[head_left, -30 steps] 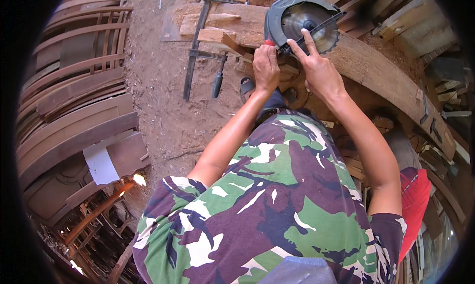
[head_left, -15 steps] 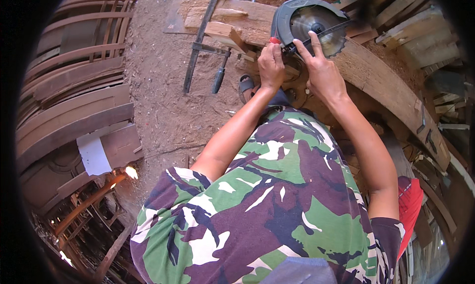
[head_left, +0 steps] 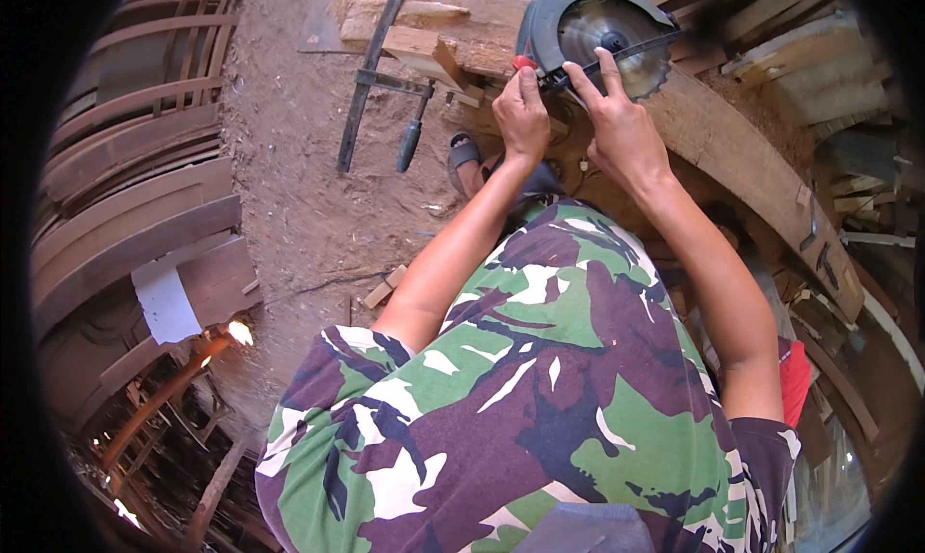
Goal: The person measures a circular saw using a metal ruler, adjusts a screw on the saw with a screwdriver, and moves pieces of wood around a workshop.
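Head view: since the earlier frame, saw (head_left: 611,41) and both hands sit a touch higher in the pic, but the clamp (head_left: 357,110) left of the saw shifted too, so prob. mostly the head cam moved; the hands' pos. on the saw is approx the same. Saw is over the slab (head_left: 747,144), which runs off to its right; can't tell what bears its weight. L hand (head_left: 522,119), below-left of saw, is closed, thumb & fingers apparently pinching the red knob (head_left: 523,63) on its near side. R hand (head_left: 621,119), just below saw, has two fingers stretched over its face by the blade (head_left: 644,74), others bent; can't tell if it grips. Risks: cut fingers if blade turns w/ power live; saw could tip if L pinch slips, maybe onto the foot (head_left: 463,156) below-left of it.
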The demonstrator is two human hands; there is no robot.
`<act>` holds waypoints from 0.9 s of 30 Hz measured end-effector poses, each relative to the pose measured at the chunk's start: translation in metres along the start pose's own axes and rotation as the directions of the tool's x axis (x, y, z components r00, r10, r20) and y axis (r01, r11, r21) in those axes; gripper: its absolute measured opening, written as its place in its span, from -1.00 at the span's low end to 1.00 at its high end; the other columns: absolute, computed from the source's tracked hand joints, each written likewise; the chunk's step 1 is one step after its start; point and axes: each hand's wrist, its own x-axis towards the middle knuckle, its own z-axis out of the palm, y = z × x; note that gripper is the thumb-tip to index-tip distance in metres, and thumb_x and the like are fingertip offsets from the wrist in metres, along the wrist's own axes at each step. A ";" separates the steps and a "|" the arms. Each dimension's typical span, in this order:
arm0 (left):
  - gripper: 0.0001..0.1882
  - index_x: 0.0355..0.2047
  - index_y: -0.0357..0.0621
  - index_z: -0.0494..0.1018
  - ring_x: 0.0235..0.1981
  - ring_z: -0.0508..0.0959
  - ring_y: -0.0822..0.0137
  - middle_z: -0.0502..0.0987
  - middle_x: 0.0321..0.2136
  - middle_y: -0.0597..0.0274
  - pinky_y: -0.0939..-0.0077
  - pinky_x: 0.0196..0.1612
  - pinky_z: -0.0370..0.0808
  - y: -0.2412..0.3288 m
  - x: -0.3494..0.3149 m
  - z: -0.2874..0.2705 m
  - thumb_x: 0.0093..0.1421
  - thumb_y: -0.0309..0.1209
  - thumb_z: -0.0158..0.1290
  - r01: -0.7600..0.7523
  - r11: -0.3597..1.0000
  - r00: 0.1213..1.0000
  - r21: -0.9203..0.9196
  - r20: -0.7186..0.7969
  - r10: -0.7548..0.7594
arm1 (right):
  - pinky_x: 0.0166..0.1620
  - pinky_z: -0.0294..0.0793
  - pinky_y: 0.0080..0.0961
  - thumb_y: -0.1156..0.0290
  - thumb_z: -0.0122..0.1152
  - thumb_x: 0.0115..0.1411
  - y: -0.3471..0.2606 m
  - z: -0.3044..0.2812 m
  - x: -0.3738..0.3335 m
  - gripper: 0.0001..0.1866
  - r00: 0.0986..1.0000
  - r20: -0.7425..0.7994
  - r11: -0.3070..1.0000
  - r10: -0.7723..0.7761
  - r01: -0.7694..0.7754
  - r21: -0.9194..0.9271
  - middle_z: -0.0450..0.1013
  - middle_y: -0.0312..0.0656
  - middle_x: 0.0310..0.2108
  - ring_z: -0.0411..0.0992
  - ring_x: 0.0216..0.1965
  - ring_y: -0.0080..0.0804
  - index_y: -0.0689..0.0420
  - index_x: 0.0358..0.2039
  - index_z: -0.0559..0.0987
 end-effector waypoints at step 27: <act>-0.52 -0.34 -0.17 0.64 -0.63 0.53 0.27 0.57 -0.60 0.23 0.29 -0.47 0.46 0.002 0.035 -0.048 0.60 -0.07 0.03 0.549 0.829 0.692 0.105 0.499 -0.521 | -0.05 0.82 0.04 0.69 0.50 -0.07 0.011 -0.003 -0.004 0.17 0.999 0.017 0.999 -0.028 0.028 -0.021 0.06 0.29 0.62 0.73 -0.12 0.31 -0.14 0.60 0.31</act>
